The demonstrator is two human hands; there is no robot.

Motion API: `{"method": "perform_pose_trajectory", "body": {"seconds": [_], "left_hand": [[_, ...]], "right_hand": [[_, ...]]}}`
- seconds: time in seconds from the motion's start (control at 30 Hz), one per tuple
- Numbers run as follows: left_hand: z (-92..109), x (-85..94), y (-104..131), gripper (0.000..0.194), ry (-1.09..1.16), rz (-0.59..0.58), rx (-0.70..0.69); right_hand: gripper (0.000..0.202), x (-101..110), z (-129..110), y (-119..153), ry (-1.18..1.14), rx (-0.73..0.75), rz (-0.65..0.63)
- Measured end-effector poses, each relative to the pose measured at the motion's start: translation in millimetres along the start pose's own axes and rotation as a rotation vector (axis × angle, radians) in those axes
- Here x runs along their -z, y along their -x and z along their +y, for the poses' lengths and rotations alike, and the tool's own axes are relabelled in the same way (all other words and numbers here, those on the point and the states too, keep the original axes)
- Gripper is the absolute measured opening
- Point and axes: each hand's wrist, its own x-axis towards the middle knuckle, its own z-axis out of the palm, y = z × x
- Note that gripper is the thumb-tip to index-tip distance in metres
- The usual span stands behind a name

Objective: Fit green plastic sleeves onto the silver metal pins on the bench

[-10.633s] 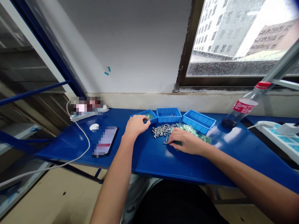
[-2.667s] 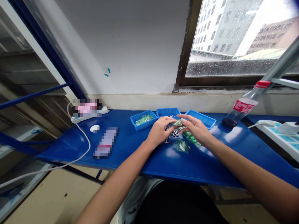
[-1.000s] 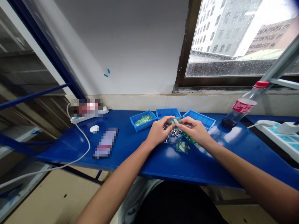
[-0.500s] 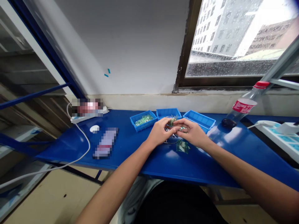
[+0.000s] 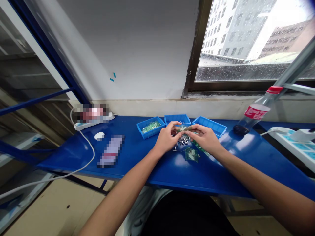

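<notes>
Between my two hands is a small clear greenish plastic bag (image 5: 183,128) with pale pieces showing inside. My left hand (image 5: 166,137) pinches its left end, thumb below and fingers above. On the other end, my right hand (image 5: 206,138) grips with thumb and fingers closed. Beneath the hands lies a pile of metal screws (image 5: 183,140) on the blue table. A filled small bag (image 5: 192,154) rests just in front of the pile. More green bag material (image 5: 200,148) shows partly under my right hand.
Three blue bins line the back: the left bin (image 5: 147,134) holds green bags, the middle bin (image 5: 172,117) some metal pieces, and the right bin (image 5: 213,123) is partly covered. A bottle (image 5: 257,111) and power strip (image 5: 295,141) stand right; a pixelated flat object (image 5: 112,150) lies left.
The small bag has turned from upright to lying flat between my hands. My fingers have shifted on it, and more of the screw pile shows below.
</notes>
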Motion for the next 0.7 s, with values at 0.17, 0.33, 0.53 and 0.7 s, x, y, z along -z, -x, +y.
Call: {"method": "perform_pose_trajectory", "body": {"seconds": [0.17, 0.33, 0.53, 0.7], "left_hand": [[0.9, 2.7, -0.1, 0.009, -0.232, 0.052, -0.146], [-0.9, 2.0, 1.1, 0.023, -0.27, -0.027, -0.198], [-1.8, 1.0, 0.2, 0.028, -0.223, -0.085, -0.146], [0.4, 1.6, -0.9, 0.016, -0.158, -0.001, -0.031]], "right_hand": [[0.04, 0.3, 0.0, 0.1, -0.032, -0.034, 0.046], [0.043, -1.1, -3.0, 1.3, -0.059, -0.05, 0.029], [0.043, -3.0, -3.7, 1.4, -0.116, -0.068, -0.008], [0.043, -1.7, 1.6, -0.7, -0.054, -0.037, 0.034]]}}
